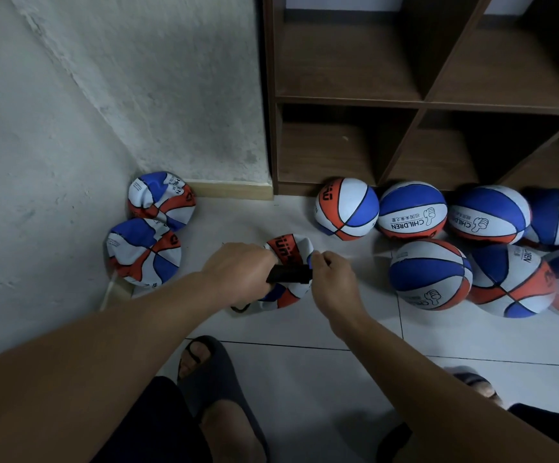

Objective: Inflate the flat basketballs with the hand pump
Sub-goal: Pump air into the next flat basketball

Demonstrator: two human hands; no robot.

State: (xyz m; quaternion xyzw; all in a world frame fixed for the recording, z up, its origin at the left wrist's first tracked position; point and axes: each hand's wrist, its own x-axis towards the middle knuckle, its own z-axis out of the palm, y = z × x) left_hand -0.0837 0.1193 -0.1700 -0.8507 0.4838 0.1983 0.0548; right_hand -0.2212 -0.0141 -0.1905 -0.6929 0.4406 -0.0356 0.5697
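A flat red, white and blue basketball [285, 252] lies crumpled on the floor tiles in front of me. Across it runs a black hand pump [288, 274]. My left hand [239, 270] grips the pump's left end. My right hand [330, 279] has its fingers curled at the pump's right end, against the ball. Two more flat basketballs [161, 198] [142, 250] lean against the wall at the left. Several round, inflated basketballs [346, 208] [430, 274] sit in a cluster at the right.
A dark wooden cubby shelf [418, 101] stands behind the inflated balls, its compartments bare. A rough white wall [54, 145] closes the left side. My feet in dark slippers [218, 379] are on the tiles below my arms. A white cord [109, 292] hangs by the wall.
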